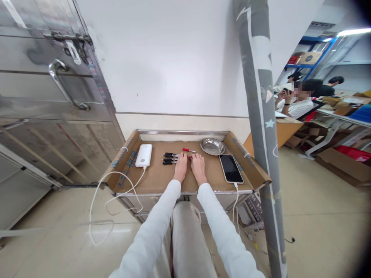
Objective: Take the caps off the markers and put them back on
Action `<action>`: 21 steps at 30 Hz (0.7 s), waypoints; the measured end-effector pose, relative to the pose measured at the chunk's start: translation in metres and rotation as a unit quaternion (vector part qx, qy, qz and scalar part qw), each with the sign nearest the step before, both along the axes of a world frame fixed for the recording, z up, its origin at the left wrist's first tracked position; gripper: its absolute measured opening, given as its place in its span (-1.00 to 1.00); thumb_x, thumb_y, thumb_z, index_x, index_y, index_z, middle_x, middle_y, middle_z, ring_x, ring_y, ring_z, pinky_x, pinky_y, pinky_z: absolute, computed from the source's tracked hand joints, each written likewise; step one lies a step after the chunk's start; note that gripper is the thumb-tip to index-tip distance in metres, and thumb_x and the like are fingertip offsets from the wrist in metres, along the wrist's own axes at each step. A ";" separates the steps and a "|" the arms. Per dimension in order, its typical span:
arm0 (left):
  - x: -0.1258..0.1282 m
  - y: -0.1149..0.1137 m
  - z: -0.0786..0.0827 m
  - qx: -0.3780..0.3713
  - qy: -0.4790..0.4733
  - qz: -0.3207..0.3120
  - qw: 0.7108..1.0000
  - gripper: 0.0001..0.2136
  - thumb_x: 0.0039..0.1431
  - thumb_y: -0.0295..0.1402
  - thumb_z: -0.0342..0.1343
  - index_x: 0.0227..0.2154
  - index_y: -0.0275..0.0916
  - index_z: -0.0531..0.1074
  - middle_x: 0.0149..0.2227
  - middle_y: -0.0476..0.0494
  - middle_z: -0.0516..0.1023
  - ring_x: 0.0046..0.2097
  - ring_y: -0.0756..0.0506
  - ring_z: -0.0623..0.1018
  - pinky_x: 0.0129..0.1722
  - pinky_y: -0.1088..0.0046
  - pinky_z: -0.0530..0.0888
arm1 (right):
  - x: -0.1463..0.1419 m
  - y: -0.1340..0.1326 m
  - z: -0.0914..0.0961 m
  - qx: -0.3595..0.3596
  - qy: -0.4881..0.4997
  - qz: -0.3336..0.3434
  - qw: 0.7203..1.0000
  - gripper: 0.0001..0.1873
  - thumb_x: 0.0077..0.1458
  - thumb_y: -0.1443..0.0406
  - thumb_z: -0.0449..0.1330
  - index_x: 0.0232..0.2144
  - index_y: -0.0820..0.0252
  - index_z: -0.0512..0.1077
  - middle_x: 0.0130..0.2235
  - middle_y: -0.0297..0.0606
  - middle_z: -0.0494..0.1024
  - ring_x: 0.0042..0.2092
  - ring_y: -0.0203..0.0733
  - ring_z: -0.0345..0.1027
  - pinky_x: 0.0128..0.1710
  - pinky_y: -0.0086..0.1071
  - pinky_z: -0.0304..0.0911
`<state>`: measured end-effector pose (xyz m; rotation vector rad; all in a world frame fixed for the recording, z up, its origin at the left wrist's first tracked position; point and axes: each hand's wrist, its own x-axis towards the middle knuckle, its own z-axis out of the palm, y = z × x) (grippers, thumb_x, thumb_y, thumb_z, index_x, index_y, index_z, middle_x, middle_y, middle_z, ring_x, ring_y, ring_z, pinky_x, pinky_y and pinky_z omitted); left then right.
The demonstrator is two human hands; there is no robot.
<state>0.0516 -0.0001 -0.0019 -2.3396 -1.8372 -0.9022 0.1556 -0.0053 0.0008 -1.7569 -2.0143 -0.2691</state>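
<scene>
My left hand (181, 166) and my right hand (198, 168) lie flat, palms down, side by side on the cardboard-covered table (156, 178). The fingers of both are stretched out and hold nothing. Three black pens (170, 158) lie in a row just left of my left fingertips. A red pen (188, 150) lies a little beyond both hands. Another small red thing shows between my fingertips, too small to name.
A white power bank (144, 155) with a cable lies at the left, a metal dish (212, 146) at the back right, a phone (231, 168) on a cable at the right. A grey rolled mat (261, 127) leans right of the table. Metal cabinet at left; people sit far right.
</scene>
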 end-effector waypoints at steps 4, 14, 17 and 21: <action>0.000 0.002 -0.001 -0.005 0.001 -0.016 1.000 -0.74 0.22 -0.63 -0.26 -0.21 -0.32 0.30 -0.17 -0.21 0.43 -0.07 -0.09 0.43 -0.01 0.31 0.39 | 0.000 -0.001 0.001 -0.004 -0.009 0.001 1.000 -0.70 0.19 0.46 -0.09 -0.19 0.21 0.40 -0.15 -0.06 0.46 -0.13 -0.05 0.24 -0.14 -0.24 0.07; 0.012 0.017 0.003 -0.001 0.023 -0.036 0.999 -0.71 0.25 -0.53 -0.16 0.00 -0.33 0.28 0.05 -0.30 0.40 0.09 -0.12 0.39 0.09 0.32 0.32 | -0.006 -0.016 0.007 0.073 0.030 -0.091 0.993 -0.74 0.25 0.35 -0.07 -0.18 0.24 0.41 -0.22 -0.05 0.46 -0.17 -0.04 0.21 -0.18 -0.23 0.01; 0.017 0.024 0.005 -0.005 0.058 -0.033 0.998 -0.64 0.27 -0.45 -0.15 0.12 -0.28 0.23 0.20 -0.26 0.27 0.25 -0.17 0.21 0.20 0.25 0.19 | -0.006 -0.019 0.008 0.098 0.049 -0.099 0.989 -0.72 0.28 0.28 -0.08 -0.20 0.21 0.42 -0.23 -0.10 0.46 -0.18 -0.06 0.21 -0.17 -0.24 0.00; 0.018 0.027 0.006 -0.011 0.094 -0.053 0.994 -0.61 0.28 -0.41 -0.17 0.16 -0.26 0.20 0.22 -0.21 0.25 0.28 -0.18 0.15 0.24 0.22 0.10 | -0.003 -0.017 0.005 0.112 0.075 -0.079 0.988 -0.74 0.27 0.29 -0.05 -0.21 0.22 0.43 -0.24 -0.14 0.49 -0.19 -0.09 0.22 -0.14 -0.28 0.01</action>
